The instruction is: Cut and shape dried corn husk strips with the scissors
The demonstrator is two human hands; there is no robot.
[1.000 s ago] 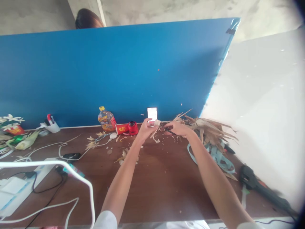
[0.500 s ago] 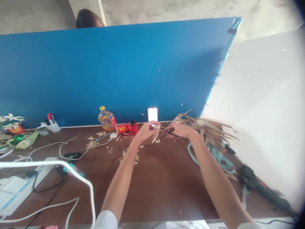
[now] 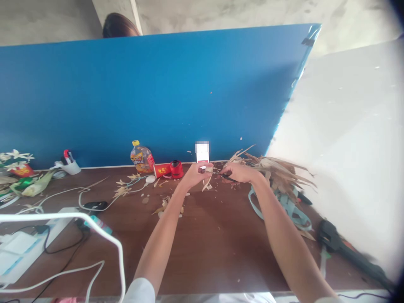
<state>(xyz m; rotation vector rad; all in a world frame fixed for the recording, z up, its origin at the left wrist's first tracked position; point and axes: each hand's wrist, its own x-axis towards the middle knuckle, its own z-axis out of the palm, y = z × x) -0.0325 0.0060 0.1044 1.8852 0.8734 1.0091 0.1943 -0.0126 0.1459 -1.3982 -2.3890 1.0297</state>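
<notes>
My left hand [image 3: 196, 176] is pinched on a pale piece of dried husk [image 3: 207, 182], whose strip hangs below the fingers. To its right, my right hand [image 3: 239, 172] is closed around dark-handled scissors [image 3: 229, 178]. Their blades point left toward the husk; whether they touch it is too small to tell. Just behind my left hand, a lit phone [image 3: 202, 152] leans upright against the blue panel. Small husk scraps [image 3: 164, 207] lie on the table left of my left forearm.
A bundle of dried husks [image 3: 274, 168] and a light-blue ribbon [image 3: 293, 210] lie right of my right arm, with a glue gun [image 3: 344, 248] beyond. Leftward are a plastic bottle [image 3: 142, 159], a red cup [image 3: 162, 170], cables and a power strip [image 3: 41, 244]. A blue panel [image 3: 158, 97] stands behind.
The scissors have turned slightly in my right hand, and the husk piece has shifted a little. Both arms stay in nearly the same place.
</notes>
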